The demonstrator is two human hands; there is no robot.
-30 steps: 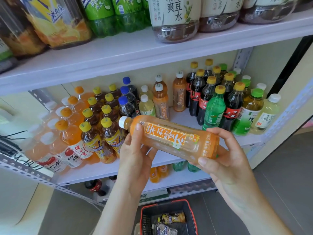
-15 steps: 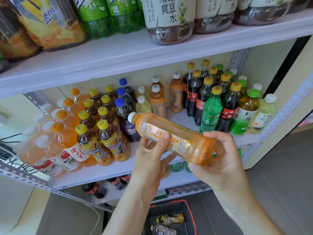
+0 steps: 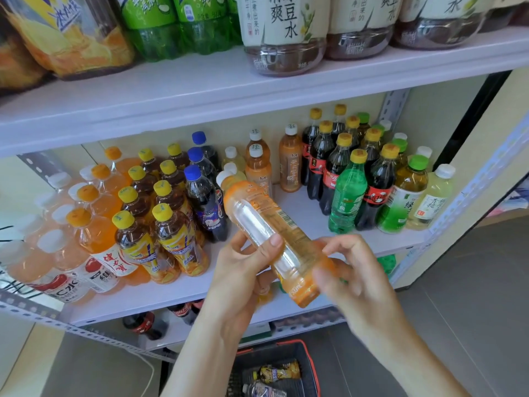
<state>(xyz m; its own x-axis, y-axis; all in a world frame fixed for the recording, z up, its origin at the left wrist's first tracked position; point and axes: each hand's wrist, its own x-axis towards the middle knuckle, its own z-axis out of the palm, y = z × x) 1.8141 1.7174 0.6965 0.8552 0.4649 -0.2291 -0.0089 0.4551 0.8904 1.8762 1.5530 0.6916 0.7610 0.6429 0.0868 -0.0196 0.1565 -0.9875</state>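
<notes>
My left hand (image 3: pixel 243 273) clamps the orange bottle (image 3: pixel 257 216), thumb across it; my right hand (image 3: pixel 355 276) blurs at its base, grip unclear. Below my wrists, the basket (image 3: pixel 272 353) is cut off.

The orange-labelled bottle (image 3: pixel 266 222) of pale amber drink has a white cap and lies tilted, barcode side up. The left grip (image 3: pixel 240 270) holds its middle, thumb across it. The cap points up and away beyond that grip, and the base sits in the right grip (image 3: pixel 352 279).
</notes>
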